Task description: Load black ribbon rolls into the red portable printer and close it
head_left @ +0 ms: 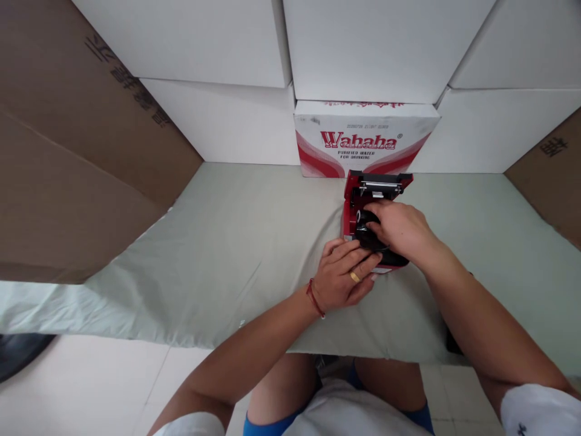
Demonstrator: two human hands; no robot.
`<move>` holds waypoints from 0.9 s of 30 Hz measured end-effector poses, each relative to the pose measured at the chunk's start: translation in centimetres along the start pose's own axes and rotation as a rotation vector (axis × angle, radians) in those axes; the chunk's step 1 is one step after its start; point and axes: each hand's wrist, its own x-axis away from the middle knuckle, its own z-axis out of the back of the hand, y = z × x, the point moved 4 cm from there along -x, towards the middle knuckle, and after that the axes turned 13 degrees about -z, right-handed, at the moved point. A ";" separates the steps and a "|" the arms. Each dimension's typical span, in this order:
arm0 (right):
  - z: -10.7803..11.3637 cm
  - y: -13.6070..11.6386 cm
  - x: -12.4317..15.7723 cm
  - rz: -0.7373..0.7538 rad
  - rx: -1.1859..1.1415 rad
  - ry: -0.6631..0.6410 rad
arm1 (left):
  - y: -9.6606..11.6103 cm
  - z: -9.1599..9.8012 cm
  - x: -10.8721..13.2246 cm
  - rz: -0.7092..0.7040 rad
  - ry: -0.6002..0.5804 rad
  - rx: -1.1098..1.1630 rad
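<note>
A small red and black machine (347, 212), which looks like a label printer, sits on the cloth-covered table with its lid (381, 181) raised. A metal bar runs across the inside of the lid. My right hand (399, 227) reaches into the machine from the right, its thumb and fingers closed on a black roll (362, 217) with a pale core at its left end. My left hand (342, 272) lies along the machine's front left edge, fingers stretched out over it. It wears a ring and a red bracelet. My fingers hide part of the roll and the machine's inside.
A white and red Wahaha water box (367, 142) stands just behind the machine. White boxes (218, 118) line the back, and brown cartons (91, 157) stand at both sides. A pale green cloth (236, 242) covers the table. A dark object (454, 342) is partly hidden under my right forearm.
</note>
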 end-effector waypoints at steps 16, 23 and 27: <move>3.3 5.9 2.5 0.006 -0.782 0.520 | 0.3 -0.5 -0.1 0.038 -0.134 -0.070; 1.1 6.2 0.0 0.023 -0.908 0.496 | 0.9 -0.5 -1.0 -0.013 -0.124 -0.124; 0.6 5.9 1.9 0.064 -0.896 0.500 | 1.2 -0.5 -1.4 -0.024 -0.133 -0.180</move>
